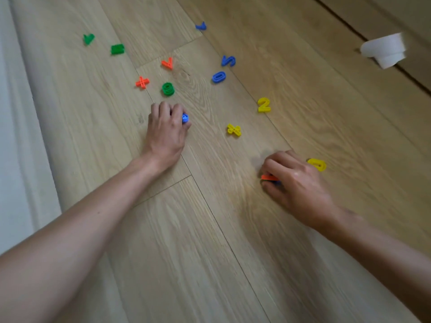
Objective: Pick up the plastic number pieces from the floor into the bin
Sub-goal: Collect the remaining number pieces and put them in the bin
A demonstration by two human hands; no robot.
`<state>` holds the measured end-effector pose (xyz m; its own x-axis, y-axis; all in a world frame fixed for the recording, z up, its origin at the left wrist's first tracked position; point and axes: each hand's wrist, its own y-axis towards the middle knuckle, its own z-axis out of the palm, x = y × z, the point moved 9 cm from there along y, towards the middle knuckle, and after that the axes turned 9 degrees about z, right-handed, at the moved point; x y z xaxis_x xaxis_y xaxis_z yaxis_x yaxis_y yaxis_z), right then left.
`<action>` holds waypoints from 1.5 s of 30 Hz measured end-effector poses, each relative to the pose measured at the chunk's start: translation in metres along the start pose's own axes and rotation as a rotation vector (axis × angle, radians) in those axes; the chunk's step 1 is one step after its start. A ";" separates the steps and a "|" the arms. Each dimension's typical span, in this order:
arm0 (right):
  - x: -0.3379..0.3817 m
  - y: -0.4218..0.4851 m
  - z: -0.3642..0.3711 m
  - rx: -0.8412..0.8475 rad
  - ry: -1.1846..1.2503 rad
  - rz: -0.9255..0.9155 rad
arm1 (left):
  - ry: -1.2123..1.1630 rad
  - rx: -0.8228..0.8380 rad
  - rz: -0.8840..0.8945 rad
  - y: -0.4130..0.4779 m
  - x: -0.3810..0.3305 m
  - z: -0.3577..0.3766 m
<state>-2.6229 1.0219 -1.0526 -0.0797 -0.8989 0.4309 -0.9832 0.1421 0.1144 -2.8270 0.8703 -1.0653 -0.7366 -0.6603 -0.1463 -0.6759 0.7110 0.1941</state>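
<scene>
Several coloured plastic number and sign pieces lie scattered on the wooden floor. My left hand (pixel 166 127) is closed on a blue piece (pixel 185 117) at floor level, just below a green 8 (pixel 168 89). My right hand (pixel 295 183) holds an orange piece (pixel 268 177), with something blue under it, beside a yellow 0 (pixel 317 164). A yellow 2 (pixel 264 104) and a yellow sign piece (pixel 234 130) lie between the hands. Farther off lie an orange cross (pixel 142 82), an orange 7 (pixel 168 63), a blue 0 (pixel 219 77) and a blue 5 (pixel 228 60).
A white bin (pixel 384 50) lies tipped at the upper right near a dark floor seam. Two green pieces (pixel 88 39) (pixel 117 49) and a blue piece (pixel 201 26) lie at the far end. A pale curtain or wall (pixel 14 136) runs along the left.
</scene>
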 end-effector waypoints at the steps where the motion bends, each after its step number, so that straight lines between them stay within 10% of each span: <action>1: -0.002 0.000 -0.002 -0.002 0.023 0.020 | -0.001 0.006 0.024 0.001 -0.002 0.001; 8: -0.045 -0.003 -0.063 -0.202 0.138 0.232 | -0.027 0.025 0.107 0.009 -0.007 0.002; 32: -0.057 -0.004 -0.040 0.067 -0.238 0.293 | -0.015 0.137 0.497 0.005 -0.129 0.012; 45: -0.098 -0.101 -0.120 -0.350 0.402 0.735 | -0.676 0.112 0.232 -0.012 -0.207 -0.015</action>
<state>-2.4957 1.1454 -0.9994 -0.5396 -0.3284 0.7752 -0.5955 0.7998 -0.0756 -2.6657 0.9947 -1.0231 -0.6911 -0.2210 -0.6882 -0.4717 0.8593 0.1978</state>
